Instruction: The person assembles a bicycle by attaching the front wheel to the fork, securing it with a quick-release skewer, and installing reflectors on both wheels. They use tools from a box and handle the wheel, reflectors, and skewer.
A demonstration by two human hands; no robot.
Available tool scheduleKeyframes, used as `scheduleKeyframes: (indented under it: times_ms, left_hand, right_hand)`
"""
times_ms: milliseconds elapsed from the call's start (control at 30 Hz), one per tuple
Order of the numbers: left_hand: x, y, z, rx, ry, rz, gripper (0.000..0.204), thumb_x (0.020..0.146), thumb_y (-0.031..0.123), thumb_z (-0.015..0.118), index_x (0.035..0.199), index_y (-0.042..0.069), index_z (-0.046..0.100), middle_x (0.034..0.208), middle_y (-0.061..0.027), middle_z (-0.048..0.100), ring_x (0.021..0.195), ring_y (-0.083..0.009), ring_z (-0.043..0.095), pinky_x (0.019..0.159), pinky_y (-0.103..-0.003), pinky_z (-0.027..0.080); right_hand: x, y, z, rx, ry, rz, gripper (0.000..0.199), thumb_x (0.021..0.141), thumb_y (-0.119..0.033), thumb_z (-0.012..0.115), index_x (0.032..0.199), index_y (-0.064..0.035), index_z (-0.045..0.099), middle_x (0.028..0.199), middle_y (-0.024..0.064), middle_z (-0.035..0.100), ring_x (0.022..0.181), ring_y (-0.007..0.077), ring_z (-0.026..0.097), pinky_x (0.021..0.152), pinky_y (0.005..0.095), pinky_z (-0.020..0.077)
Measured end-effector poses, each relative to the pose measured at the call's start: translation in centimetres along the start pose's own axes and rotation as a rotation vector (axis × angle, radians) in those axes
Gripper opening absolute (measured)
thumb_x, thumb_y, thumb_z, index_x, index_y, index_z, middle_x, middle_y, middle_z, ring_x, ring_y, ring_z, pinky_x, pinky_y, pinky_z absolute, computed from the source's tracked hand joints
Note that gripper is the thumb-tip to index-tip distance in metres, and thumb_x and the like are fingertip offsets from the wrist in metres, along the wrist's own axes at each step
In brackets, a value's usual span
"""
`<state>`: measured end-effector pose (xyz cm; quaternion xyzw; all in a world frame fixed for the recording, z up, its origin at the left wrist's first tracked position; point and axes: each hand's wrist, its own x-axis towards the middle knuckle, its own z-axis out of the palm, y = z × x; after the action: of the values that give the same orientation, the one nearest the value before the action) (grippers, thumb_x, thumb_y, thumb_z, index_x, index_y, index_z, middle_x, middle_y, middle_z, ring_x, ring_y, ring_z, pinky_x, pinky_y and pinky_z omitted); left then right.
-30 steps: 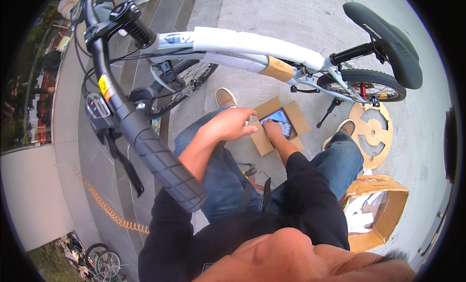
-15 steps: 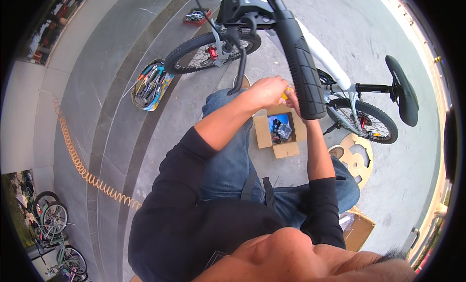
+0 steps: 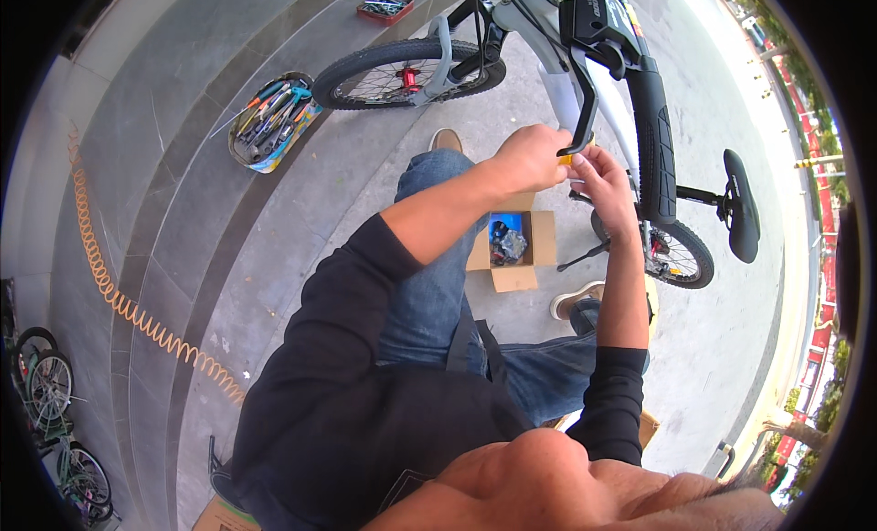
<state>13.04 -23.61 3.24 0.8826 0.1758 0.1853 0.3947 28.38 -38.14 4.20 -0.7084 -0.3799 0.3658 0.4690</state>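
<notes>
My left hand (image 3: 533, 159) is closed round a small yellow object (image 3: 567, 160), mostly hidden by the fingers, its kind not showing. From the other side my right hand (image 3: 606, 187) pinches at the same piece with thumb and fingers. The curved black brake lever (image 3: 585, 106) reaches down to my fingers; whether they touch it I cannot tell. To the right of my hands is the black handlebar grip (image 3: 654, 147) of a white and grey bicycle. Below them an open cardboard box (image 3: 514, 277) contains small dark parts and a plastic-wrapped piece.
A tray of hand tools (image 3: 271, 124) and a red box of small metal parts (image 3: 385, 7) are on the tiles at the left. An orange coiled hose (image 3: 151, 325) crosses the floor there. The bicycle's front wheel (image 3: 406, 74) and saddle (image 3: 740, 205) flank the work spot.
The handlebar and both hands sit farther right in the picture, and the view itself has shifted. The brake lever end now lies close to my fingers. The yellow object stays between my hands.
</notes>
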Motion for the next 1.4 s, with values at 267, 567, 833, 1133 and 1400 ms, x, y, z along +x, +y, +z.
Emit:
scheduleKeyframes:
  times_ms: [267,567,833,1133,1400]
  left_hand:
    - [-2.2,-6.7,-6.3,-0.708,0.333,-0.204,0.043,0.1,0.025,0.079,0.131,-0.004,0.068,0.123,-0.0174,0.079,0.109,-0.025,0.079,0.092,-0.034,0.062]
    - [-6.4,-16.8,-12.5,0.114,0.801,-0.056,0.039,0.088,0.016,0.083,0.123,0.004,0.074,0.144,-0.0124,0.066,0.115,-0.0297,0.075,0.093,-0.04,0.063]
    - [-1.8,-17.6,-15.6,0.492,0.253,-0.215,0.04,0.083,0.025,0.085,0.119,0.01,0.078,0.174,-0.0096,0.041,0.124,-0.036,0.072,0.102,-0.046,0.059]
    - [0.4,-17.4,-15.3,0.631,0.199,-0.148,0.039,0.084,0.025,0.082,0.121,0.014,0.078,0.172,-0.0073,0.043,0.114,-0.0385,0.075,0.096,-0.049,0.062]
    - [1.4,-16.4,-15.5,0.626,0.177,-0.143,0.042,0.081,0.025,0.085,0.12,0.013,0.078,0.17,-0.0104,0.045,0.116,-0.0394,0.074,0.099,-0.05,0.061]
  right_hand:
    - [2.5,-6.7,-3.0,-0.385,0.588,-0.398,0.032,0.106,-0.023,0.077,0.13,-0.0031,0.071,0.113,0.0074,0.075,0.099,0.0137,0.071,0.089,0.0285,0.0588]
    - [11.3,-14.3,-2.4,-0.776,0.328,-0.71,0.05,0.097,-0.023,0.081,0.141,-0.0046,0.067,0.133,0.0165,0.075,0.125,0.0292,0.072,0.105,0.0386,0.058]
    - [22.9,-13.8,0.1,-1.144,0.556,-1.003,0.051,0.109,-0.043,0.061,0.153,-0.0193,0.061,0.125,0.0137,0.077,0.121,0.0311,0.074,0.109,0.0407,0.056]
    - [17.3,-17.0,2.2,-0.769,0.601,-0.585,0.052,0.107,-0.065,0.051,0.121,-0.0292,0.086,0.117,0.0092,0.083,0.112,0.0283,0.078,0.104,0.044,0.0564]
    - [18.7,-15.9,0.2,-0.747,0.601,-0.848,0.054,0.106,-0.066,0.053,0.12,-0.026,0.087,0.114,0.01,0.082,0.108,0.0278,0.077,0.101,0.0438,0.0564]
